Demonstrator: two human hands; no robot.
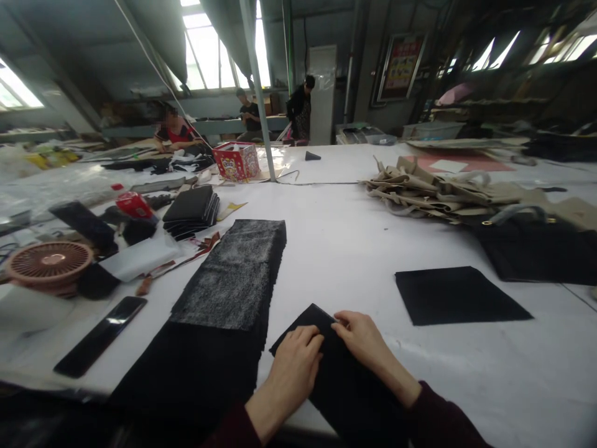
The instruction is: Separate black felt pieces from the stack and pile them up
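Working at the lower middle of the frame, both hands are on a flat, black, matte sheet (354,392), which lies aslant on the white, smooth surface (336,242) and runs out at the bottom edge. The left hand (297,358) rests over the left side of this sheet with its fingers bent close together; its fingertips are turned away from the view, so I cannot tell whether it grips or only presses. The right hand (359,333) is narrow, with thumb and fingers holding the upper right edge.

As I judge, the work on this sheet is under way and not complete, because both hands are at its upper end and it is not laid aside. At the right of the frame, one black, four-sided, flat piece (459,295) lies alone, well apart from the hands; it may be already handled, but its condition does not prove this. At the left of the hands lies a long, black, layered pile (200,361) with a grey, speckled sheet (224,292) on its upper part. If these layers need the same handling, probably much is left.
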